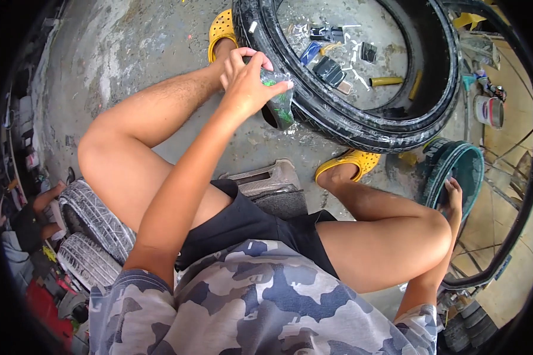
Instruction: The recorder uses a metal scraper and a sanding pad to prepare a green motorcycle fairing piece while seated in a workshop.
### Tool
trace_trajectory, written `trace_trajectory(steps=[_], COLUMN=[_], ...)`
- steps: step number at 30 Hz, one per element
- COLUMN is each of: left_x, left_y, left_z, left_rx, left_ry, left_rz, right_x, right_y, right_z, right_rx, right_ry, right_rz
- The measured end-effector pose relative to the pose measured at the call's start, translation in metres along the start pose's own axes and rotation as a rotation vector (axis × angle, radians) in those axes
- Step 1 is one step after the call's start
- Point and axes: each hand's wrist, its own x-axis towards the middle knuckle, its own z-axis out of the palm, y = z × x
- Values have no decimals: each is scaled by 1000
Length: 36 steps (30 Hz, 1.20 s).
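While pinching green-marked plastic piece [283, 99] in left hand [244, 84] beside tyre's edge [349, 135], cannot tell grip of right hand [453, 196] over bucket [471, 168], could tip latter by leaning.

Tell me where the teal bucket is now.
In the head view, the teal bucket is at the right, beside the right hand, with the black tire to its upper left.

The shirt [290, 302] is camouflage, shorts [249, 223] black, clogs [362, 161] yellow.
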Motion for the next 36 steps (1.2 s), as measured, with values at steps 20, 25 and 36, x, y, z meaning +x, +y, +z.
trace_trajectory(steps=[20,25,36], left_x=[-4,0,-5], left_y=[-14,-19,-15], left_z=[3,0,-6], left_rx=[-16,-49,94], left_ry=[-14,-42,-55], left_rz=[188,188,365], right_x=[-75,-124,-195], right_y=[-181,-285,-262], right_z=[33,221,411], right_rx=[-139,-430,-910], right_ry=[-319,-742,-148], right_rz=[-314,-556,-974])
